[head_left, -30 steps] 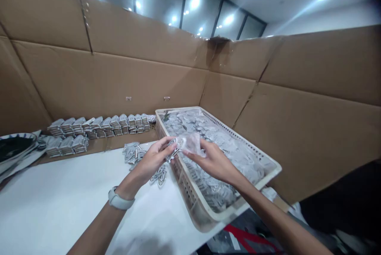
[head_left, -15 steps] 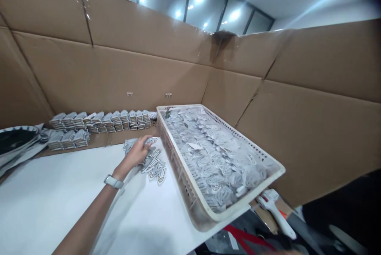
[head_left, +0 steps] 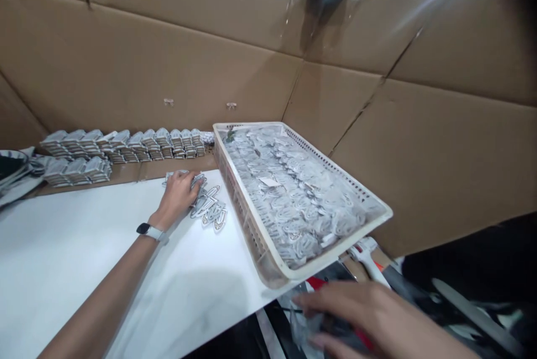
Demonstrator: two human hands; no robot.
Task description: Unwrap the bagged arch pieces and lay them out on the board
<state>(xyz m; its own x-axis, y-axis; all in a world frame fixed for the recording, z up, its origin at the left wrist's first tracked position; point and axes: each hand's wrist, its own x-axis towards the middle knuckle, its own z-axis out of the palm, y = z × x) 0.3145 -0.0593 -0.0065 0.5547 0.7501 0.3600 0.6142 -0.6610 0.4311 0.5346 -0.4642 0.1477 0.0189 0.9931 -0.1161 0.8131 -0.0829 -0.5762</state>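
Note:
My left hand [head_left: 178, 193] lies on a small heap of loose grey-and-white badges [head_left: 208, 208] on the white table [head_left: 75, 253], fingers curled over them; a white watch is on that wrist. My right hand [head_left: 361, 314] is low at the bottom right, below the table edge, fingers bent over a crumpled clear plastic bag [head_left: 302, 322]. Between the hands stands a cream perforated tray [head_left: 268, 255] full of bagged badges.
Rows of stacked badges [head_left: 121, 143] line the back of the table against tall cardboard walls [head_left: 176, 62]. A dark bowl [head_left: 10, 166] sits at the far left. A white-handled tool [head_left: 369, 261] lies below the tray's right corner.
Both hands parted from the bagged badge over the tray. My left hand went to the loose heap on the table. My right hand dropped below the table edge with the clear bag.

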